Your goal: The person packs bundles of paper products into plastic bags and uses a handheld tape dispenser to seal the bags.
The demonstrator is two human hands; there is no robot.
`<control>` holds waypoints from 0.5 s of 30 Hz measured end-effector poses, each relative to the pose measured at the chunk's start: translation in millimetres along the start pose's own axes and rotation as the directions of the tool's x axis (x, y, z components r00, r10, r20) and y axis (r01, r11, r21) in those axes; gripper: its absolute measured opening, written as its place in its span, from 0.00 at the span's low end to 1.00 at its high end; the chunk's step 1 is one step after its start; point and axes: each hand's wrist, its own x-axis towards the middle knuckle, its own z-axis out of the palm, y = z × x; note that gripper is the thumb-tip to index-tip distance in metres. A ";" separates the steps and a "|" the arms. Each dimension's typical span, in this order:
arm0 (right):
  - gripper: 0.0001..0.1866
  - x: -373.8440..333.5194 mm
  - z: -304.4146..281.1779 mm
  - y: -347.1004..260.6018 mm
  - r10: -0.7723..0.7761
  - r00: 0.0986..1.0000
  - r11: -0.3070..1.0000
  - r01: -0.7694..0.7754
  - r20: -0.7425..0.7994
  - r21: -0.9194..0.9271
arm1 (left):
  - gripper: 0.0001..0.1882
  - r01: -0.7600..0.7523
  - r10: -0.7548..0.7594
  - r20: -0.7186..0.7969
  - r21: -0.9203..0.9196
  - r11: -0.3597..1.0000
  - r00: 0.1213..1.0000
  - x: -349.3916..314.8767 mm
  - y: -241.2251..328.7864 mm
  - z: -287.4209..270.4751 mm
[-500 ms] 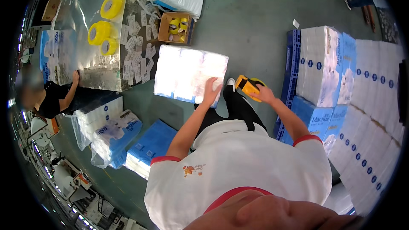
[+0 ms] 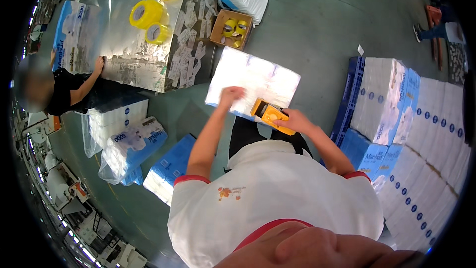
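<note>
A white plastic-wrapped pack (image 2: 258, 72) with blue along its near edge is in front of me, tilted in view. My left hand (image 2: 231, 97) lies on its top towards the left, fingers stretched out and a little blurred, holding nothing. Gripped in my right hand (image 2: 296, 120) is a yellow-orange tape dispenser (image 2: 270, 115), held over the pack's near right part. Whether the dispenser touches the wrap, I cannot tell.
A metal table (image 2: 134, 64) at left bears yellow tape rolls (image 2: 146, 14) and labels. A co-worker's hand (image 2: 99, 64) rests at its edge. Beyond the pack stands a cardboard box (image 2: 218, 32) of tape rolls. Wrapped packs (image 2: 379, 99) are stacked at right beside a blue pallet (image 2: 347, 104).
My right hand has brought the tape dispenser leftward from beside the pack to over it. My left hand has shifted left across the top. The view has turned, and the pack appears more tilted.
</note>
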 end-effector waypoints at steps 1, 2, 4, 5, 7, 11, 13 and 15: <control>0.31 9.4 2.1 -3.6 0.022 0.999 0.997 -0.024 0.033 0.070 | 0.08 -0.009 0.008 -0.079 -0.011 1.000 0.997 13.7 -4.8 -46.0; 0.32 20.6 1.4 -7.9 0.039 0.997 0.990 -0.047 0.068 0.131 | 0.08 -0.033 0.037 -0.234 0.020 0.999 0.971 23.9 -10.7 -84.5; 0.36 44.2 3.2 -26.9 0.081 0.992 0.996 -0.083 0.098 0.014 | 0.07 -0.118 0.106 -0.423 -0.003 0.993 0.900 42.5 -19.6 -158.7; 0.37 60.4 9.0 -36.1 0.122 0.989 0.993 -0.120 0.081 -0.021 | 0.06 -0.113 0.096 -0.429 -0.015 0.993 0.898 53.3 -4.5 -170.1; 0.40 83.5 22.0 -57.3 0.133 0.989 0.990 -0.129 0.065 -0.061 | 0.06 -0.133 0.137 -0.472 0.042 0.990 0.871 74.4 -25.6 -188.8; 0.39 121.5 42.5 -42.8 0.283 0.958 0.953 -0.277 0.036 -0.120 | 0.15 -0.036 0.190 -0.371 0.385 0.922 0.909 108.1 -91.0 -171.6; 0.39 136.2 52.6 -32.6 0.318 0.948 0.927 -0.316 -0.023 -0.202 | 0.23 0.242 0.107 -0.482 0.606 0.758 0.870 120.5 -117.3 -148.0; 0.39 144.3 46.8 -33.7 0.348 0.938 0.907 -0.333 0.012 -0.258 | 0.36 0.497 -0.082 -0.583 0.601 0.626 0.808 123.2 -117.4 -137.5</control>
